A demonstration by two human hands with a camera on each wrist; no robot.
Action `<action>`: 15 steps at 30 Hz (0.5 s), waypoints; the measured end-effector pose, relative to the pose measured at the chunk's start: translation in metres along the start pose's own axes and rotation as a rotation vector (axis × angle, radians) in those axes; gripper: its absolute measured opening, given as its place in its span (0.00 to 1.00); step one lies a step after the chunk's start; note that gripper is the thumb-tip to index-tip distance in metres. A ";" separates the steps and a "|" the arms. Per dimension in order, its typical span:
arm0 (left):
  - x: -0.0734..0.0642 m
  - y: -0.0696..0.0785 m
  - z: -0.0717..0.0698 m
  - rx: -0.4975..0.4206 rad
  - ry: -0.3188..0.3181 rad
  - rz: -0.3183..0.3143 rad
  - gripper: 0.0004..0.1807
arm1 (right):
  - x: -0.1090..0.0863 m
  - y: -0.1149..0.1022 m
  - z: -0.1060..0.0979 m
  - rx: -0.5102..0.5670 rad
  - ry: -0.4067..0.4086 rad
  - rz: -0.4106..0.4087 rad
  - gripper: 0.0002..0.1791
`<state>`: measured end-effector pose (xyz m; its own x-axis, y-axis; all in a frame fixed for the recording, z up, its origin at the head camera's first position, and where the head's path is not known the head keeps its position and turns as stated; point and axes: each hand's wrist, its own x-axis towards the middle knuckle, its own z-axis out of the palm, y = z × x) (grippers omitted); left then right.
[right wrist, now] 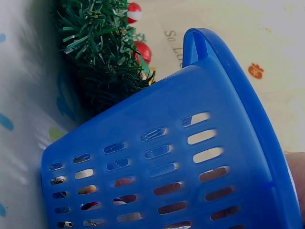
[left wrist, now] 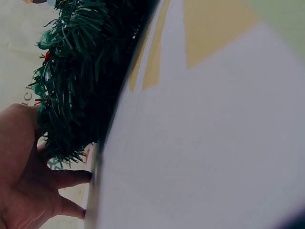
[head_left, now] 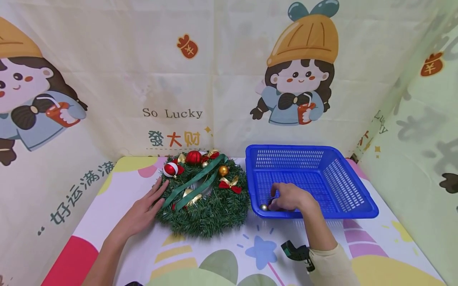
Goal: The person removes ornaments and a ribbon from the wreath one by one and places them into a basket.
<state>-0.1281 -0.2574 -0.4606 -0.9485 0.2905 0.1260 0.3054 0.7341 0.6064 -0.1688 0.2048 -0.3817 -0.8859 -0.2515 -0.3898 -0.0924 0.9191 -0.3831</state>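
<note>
Wreath point(head_left: 211, 219) lies beside the left grip point(head_left: 144, 209), apparently touching it.

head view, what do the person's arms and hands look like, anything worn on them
The left hand and right hand wear no gloves. A beige sleeve covers part of the right forearm; beside it sits a black device with a green patch and pale markings. No sleeve shows on the left forearm.
</note>
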 end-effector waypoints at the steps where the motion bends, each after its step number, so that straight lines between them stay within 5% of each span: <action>1: 0.000 0.000 0.000 0.002 0.001 0.000 0.32 | 0.000 0.000 -0.001 0.000 0.001 0.002 0.20; 15: -0.001 0.001 0.000 0.002 0.006 0.005 0.32 | -0.001 0.000 -0.001 -0.013 0.004 -0.011 0.22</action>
<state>-0.1267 -0.2569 -0.4601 -0.9474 0.2908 0.1335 0.3105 0.7340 0.6040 -0.1686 0.2059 -0.3803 -0.8867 -0.2603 -0.3823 -0.1077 0.9201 -0.3766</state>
